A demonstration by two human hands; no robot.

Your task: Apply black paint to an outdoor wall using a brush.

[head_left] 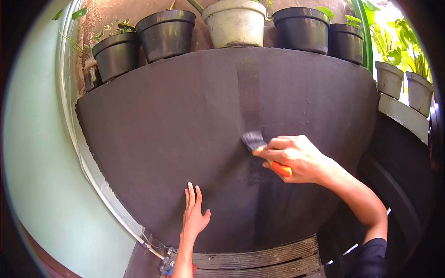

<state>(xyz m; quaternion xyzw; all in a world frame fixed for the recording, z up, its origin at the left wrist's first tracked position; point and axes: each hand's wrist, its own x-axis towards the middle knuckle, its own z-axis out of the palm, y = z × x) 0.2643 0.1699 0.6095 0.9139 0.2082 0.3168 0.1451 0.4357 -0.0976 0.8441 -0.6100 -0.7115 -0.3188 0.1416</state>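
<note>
A paintbrush (pixel 254 139) with dark bristles and an orange-tipped handle is gripped in my right hand (pixel 295 158). Its bristles are at the dark painted wall (pixel 167 121), slightly blurred. Around the brush, a vertical band of darker paint (pixel 251 93) runs up and down the wall. My left hand (pixel 195 212) is raised at the lower middle, fingers apart and holding nothing, close to the wall; whether it touches the surface cannot be told.
Plant pots, several black and one whitish (pixel 240 26), line the ledge above. More potted plants (pixel 389 80) stand at the right. White pipes (pixel 104 198) run down beside a pale green wall (pixel 52 156) to a valve (pixel 167 262). Wooden slats (pixel 250 260) lie below.
</note>
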